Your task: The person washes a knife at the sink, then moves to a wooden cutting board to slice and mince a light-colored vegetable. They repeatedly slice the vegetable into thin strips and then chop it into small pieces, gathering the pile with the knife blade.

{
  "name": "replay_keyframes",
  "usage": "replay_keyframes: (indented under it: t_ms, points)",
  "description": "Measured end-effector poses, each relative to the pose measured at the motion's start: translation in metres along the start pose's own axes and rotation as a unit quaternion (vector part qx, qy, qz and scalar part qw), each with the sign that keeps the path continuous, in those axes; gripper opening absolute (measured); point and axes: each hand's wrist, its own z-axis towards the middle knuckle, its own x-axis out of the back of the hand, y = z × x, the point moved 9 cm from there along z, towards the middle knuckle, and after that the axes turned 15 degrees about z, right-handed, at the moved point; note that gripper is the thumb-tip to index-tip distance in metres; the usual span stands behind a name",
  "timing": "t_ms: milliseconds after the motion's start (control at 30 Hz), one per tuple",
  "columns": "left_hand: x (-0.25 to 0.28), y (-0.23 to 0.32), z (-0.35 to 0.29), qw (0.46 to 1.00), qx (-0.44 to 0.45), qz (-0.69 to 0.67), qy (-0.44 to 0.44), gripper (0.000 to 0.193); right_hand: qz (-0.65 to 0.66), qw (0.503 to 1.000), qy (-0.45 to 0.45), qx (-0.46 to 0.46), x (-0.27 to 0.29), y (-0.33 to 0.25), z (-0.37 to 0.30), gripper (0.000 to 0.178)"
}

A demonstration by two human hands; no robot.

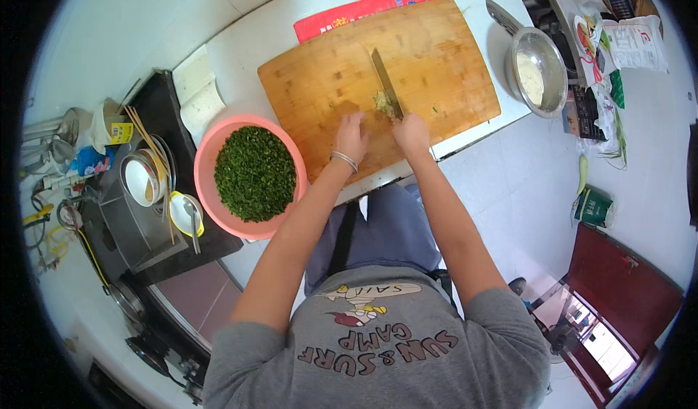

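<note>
My right hand (pixel 412 134) is closed around the handle of a kitchen knife (pixel 386 82). The blade slants up and left across the wooden cutting board (pixel 443 53). Against the blade's left side lies a small heap of pale, finely chopped bits (pixel 382 103), whose kind I cannot make out. My left hand (pixel 352 138), with a bangle at the wrist, is over the board just left of the heap. Its fingers are loosely bent, a little apart, with nothing visible in them. Left of the board stands a pink basin (pixel 203 183) full of chopped dark green leaves (pixel 254 173).
Under the board's far edge sticks out a red flat packet (pixel 320 26). A metal bowl with pale flour-like contents (pixel 529 79) stands right of the board. Left of the basin are a sink (pixel 123 227), stacked bowls (pixel 138 180), long chopsticks (pixel 145 136) and a yellow-rimmed dish with a spoon (pixel 190 213).
</note>
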Motion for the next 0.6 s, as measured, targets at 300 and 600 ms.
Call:
replay_keyframes:
  t_ms: [300, 600]
  points:
    - [0.012, -0.01, 0.003, 0.999, 0.024, 0.024, 0.031, 0.039, 0.007, 0.999, 0.019, -0.037, -0.018, -0.007, -0.002, 0.021]
    - [-0.001, -0.036, 0.003, 0.995, 0.089, 0.051, -0.023, 0.045, 0.015, 1.0, 0.012, 0.012, -0.022, -0.029, -0.013, 0.023]
